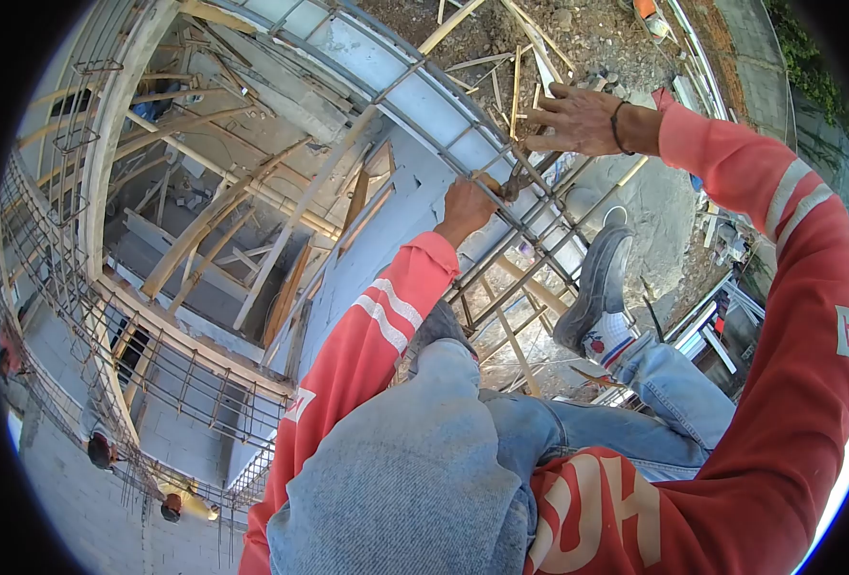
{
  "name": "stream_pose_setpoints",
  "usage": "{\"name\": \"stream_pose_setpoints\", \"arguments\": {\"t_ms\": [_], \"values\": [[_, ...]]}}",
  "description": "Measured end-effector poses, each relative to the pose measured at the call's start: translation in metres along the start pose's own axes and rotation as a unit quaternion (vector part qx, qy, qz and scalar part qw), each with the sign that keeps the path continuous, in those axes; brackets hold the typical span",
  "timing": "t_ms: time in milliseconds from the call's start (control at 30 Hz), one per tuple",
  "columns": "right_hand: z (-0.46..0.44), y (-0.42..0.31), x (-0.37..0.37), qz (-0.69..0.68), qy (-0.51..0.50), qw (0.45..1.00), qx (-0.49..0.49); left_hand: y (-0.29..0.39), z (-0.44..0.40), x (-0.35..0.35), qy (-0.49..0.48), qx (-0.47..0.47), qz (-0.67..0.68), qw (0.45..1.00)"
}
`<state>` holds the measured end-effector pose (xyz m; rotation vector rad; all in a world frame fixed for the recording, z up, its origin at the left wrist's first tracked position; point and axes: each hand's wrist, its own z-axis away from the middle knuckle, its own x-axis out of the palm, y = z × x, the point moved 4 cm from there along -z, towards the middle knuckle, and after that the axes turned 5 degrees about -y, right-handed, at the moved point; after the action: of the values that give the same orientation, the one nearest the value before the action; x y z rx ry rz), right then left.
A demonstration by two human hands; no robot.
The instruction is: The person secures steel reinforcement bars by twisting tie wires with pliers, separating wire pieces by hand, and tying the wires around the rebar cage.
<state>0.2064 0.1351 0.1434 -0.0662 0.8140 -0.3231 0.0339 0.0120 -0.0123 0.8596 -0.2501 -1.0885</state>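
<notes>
At the upper middle of the head view, my left hand (467, 207) is closed round the handle of a small tool (489, 184), whose dark head lies against the crossing rebar (530, 206). My right hand (583, 122) is held to the right and above, its fingers spread and nothing seen in them. It is near the rebar cage, above the outer bars. Just below the hands, the bars cross in a grid beside a pale blue panel (482, 144). Exactly what the tool's tip grips is too small to tell.
My shoe (601, 283) rests beside the rebar, high above ground with loose timber (517, 91). Curved wooden beams (216, 216) and a rebar cage (190, 359) stand at left. People (102, 450) are at the lower left. An orange object (647, 11) lies at the top right.
</notes>
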Motion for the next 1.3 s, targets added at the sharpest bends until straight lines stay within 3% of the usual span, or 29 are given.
{"name": "stream_pose_setpoints", "arguments": {"t_ms": [33, 67, 100, 300, 467, 533, 567, 633, 700, 800, 867, 900, 967, 1033, 1100, 1133, 1167, 1233, 1300], "values": [[0.000, -0.002, -0.002, 0.021, 0.038, 0.999, 0.005, -0.001, -0.001, 0.001, 0.039, 0.026, -0.022, 0.999], [0.002, -0.003, 0.006, -0.036, -0.030, 0.998, 0.030, -0.001, -0.002, 0.003, 0.077, 0.052, -0.045, 0.995], [0.004, -0.006, 0.011, -0.035, -0.032, 0.998, 0.031, 0.002, -0.001, 0.002, 0.077, 0.055, -0.044, 0.995], [-0.002, -0.018, 0.008, 0.109, -0.106, 0.985, 0.079, 0.001, -0.002, 0.000, -0.003, 0.007, -0.015, 1.000], [-0.013, -0.019, 0.007, 0.112, -0.054, 0.989, 0.078, 0.006, 0.002, -0.005, -0.006, -0.022, 0.014, 1.000], [-0.014, -0.019, 0.004, 0.074, -0.145, 0.983, 0.082, 0.013, 0.008, -0.010, 0.019, -0.013, -0.006, 1.000], [-0.014, -0.018, -0.001, 0.076, -0.145, 0.983, 0.081, 0.016, 0.011, -0.014, 0.044, -0.007, -0.026, 0.999], [-0.012, -0.014, -0.005, -0.071, -0.151, 0.982, 0.091, 0.018, 0.013, -0.017, 0.042, -0.002, -0.036, 0.998], [-0.012, -0.006, -0.009, -0.068, -0.112, 0.988, 0.082, 0.019, 0.012, -0.020, 0.040, 0.003, -0.045, 0.998], [-0.011, 0.000, -0.010, -0.099, -0.183, 0.977, 0.047, 0.017, 0.014, -0.031, 0.033, 0.017, -0.039, 0.999], [-0.013, 0.001, -0.019, -0.153, -0.189, 0.969, 0.042, 0.026, 0.034, -0.058, 0.017, -0.023, -0.178, 0.984], [-0.017, 0.000, -0.023, -0.154, -0.187, 0.969, 0.042, 0.026, 0.044, -0.071, 0.016, -0.024, -0.180, 0.983], [-0.021, 0.001, -0.030, -0.151, -0.210, 0.964, 0.060, 0.019, 0.063, -0.087, -0.128, -0.056, -0.128, 0.982], [-0.026, 0.004, -0.025, -0.154, -0.190, 0.969, 0.039, 0.016, 0.085, -0.121, -0.116, -0.030, -0.091, 0.989], [-0.038, 0.009, 0.007, -0.234, -0.217, 0.946, 0.050, 0.041, 0.116, -0.178, 0.091, 0.021, -0.026, 0.995], [-0.017, 0.007, -0.036, -0.362, -0.279, 0.881, 0.122, 0.055, 0.124, -0.201, 0.222, 0.034, -0.002, 0.974], [-0.021, 0.011, -0.030, -0.365, -0.277, 0.881, 0.120, 0.064, 0.129, -0.220, 0.349, 0.048, 0.023, 0.936], [-0.017, 0.013, 0.002, -0.566, -0.447, 0.684, 0.110, 0.080, 0.121, -0.249, 0.497, 0.119, -0.099, 0.854], [-0.016, 0.014, 0.012, -0.568, -0.464, 0.676, 0.071, 0.093, 0.095, -0.266, 0.539, 0.230, -0.197, 0.786]]}}
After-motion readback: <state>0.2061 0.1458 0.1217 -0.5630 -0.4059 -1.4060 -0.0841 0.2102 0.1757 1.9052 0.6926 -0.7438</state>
